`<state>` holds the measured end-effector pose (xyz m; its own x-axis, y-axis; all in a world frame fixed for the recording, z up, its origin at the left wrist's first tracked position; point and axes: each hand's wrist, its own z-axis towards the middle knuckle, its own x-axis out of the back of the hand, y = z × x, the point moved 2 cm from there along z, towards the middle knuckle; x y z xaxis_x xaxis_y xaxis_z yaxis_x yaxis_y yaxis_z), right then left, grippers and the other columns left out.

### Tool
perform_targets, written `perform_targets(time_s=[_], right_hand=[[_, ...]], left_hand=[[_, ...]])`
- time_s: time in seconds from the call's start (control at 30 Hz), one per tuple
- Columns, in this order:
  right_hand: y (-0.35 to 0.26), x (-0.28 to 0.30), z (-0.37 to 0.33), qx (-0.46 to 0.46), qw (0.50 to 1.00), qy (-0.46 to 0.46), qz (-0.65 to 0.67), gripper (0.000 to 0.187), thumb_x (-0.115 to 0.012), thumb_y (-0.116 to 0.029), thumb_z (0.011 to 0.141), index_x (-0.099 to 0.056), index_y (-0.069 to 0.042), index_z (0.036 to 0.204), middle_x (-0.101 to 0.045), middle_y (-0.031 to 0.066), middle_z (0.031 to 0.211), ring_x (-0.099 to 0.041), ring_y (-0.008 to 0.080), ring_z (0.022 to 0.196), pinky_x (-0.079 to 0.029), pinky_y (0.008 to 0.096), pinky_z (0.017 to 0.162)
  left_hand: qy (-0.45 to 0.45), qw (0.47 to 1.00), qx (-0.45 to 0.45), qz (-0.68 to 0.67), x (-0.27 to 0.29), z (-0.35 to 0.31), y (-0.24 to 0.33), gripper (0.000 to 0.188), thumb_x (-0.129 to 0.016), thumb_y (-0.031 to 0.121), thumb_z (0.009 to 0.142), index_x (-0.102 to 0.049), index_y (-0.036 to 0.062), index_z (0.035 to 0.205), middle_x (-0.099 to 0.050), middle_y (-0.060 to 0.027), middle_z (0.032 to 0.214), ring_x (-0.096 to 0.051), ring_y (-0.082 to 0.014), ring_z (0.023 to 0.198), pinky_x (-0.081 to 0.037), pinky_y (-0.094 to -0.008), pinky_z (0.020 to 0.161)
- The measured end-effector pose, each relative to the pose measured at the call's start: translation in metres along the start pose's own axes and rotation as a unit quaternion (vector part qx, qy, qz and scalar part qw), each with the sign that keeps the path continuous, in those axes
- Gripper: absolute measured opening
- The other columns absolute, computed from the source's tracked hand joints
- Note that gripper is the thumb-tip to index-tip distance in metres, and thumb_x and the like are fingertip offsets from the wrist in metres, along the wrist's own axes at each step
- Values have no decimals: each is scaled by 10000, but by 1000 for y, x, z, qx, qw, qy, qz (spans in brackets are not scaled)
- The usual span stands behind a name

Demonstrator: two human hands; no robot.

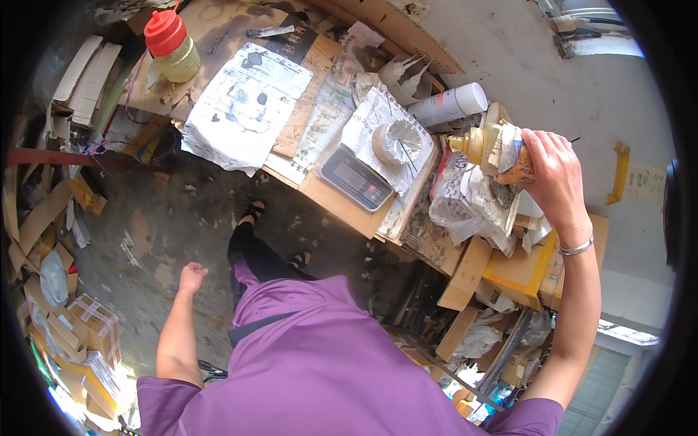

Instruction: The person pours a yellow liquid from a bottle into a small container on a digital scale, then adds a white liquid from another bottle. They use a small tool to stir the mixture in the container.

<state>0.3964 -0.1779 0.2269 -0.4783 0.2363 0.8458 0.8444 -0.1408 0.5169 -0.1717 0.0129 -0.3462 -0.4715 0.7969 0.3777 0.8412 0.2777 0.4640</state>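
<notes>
My right hand [549,163] is wrapped round a squeeze bottle [507,154] with an orange lower part, paper stuck on its side and a yellowish nozzle. The bottle lies tilted on its side in the air, its nozzle pointing left toward the bench. Left of it, a digital scale [349,179] carries a crumpled white sheet [363,138]. On that sheet stands a small round cup [383,149] with a thin stick leaning in it. My left hand [193,277] hangs low over the floor, closed in a fist, with nothing showing in it.
A red-capped squeeze bottle [174,54] and a stained paper sheet [247,102] lie toward the bench's left end. A white spray can [451,104] lies behind the scale. Plastic-wrapped clutter [462,203] fills the right end. Cardboard boxes [94,327] are heaped at the left.
</notes>
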Motion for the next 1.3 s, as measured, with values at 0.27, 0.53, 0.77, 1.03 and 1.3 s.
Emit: perform_targets(time_s=[0.27,0.53,0.77,1.03,1.3], right_hand=[[3,2,5,5,998,-54,-16,674,-853,-39,525,-545,-60,1125,-626,100,1045,-610,290,1021,-488,393,916],[-6,7,15,55,996,17,-70,439,-701,-9,714,-544,-42,1123,-628,101,1082,-610,273,1044,-484,389,940],[-6,8,20,65,993,1,-94,384,-629,-26,781,-549,-36,1156,-624,104,1091,-608,272,1052,-481,384,961],[-10,15,31,93,990,-14,-109,362,-627,-25,769,-549,-30,1122,-619,104,1066,-606,265,1040,-477,381,966],[-12,15,44,111,989,-24,-94,354,-659,-22,716,-548,-45,1051,-596,84,954,-607,260,973,-478,376,948]], left_hand=[[-7,1000,1,14,-10,12,-19,394,-761,155,794,-641,-57,1104,-721,-166,984,-687,-240,918,-524,-339,847],[-5,1000,14,17,-12,16,-20,360,-769,168,794,-658,-47,1060,-722,-164,971,-687,-234,897,-526,-343,836],[-10,1000,12,11,-14,12,-3,321,-755,151,807,-657,-41,1045,-717,-158,953,-681,-227,885,-524,-345,822],[-15,1000,7,20,-25,18,-8,340,-759,156,798,-657,-43,1054,-716,-153,945,-681,-226,892,-523,-342,825],[-11,1000,9,16,-23,18,-12,351,-753,162,801,-656,-44,1067,-722,-153,931,-689,-225,896,-524,-338,828]])
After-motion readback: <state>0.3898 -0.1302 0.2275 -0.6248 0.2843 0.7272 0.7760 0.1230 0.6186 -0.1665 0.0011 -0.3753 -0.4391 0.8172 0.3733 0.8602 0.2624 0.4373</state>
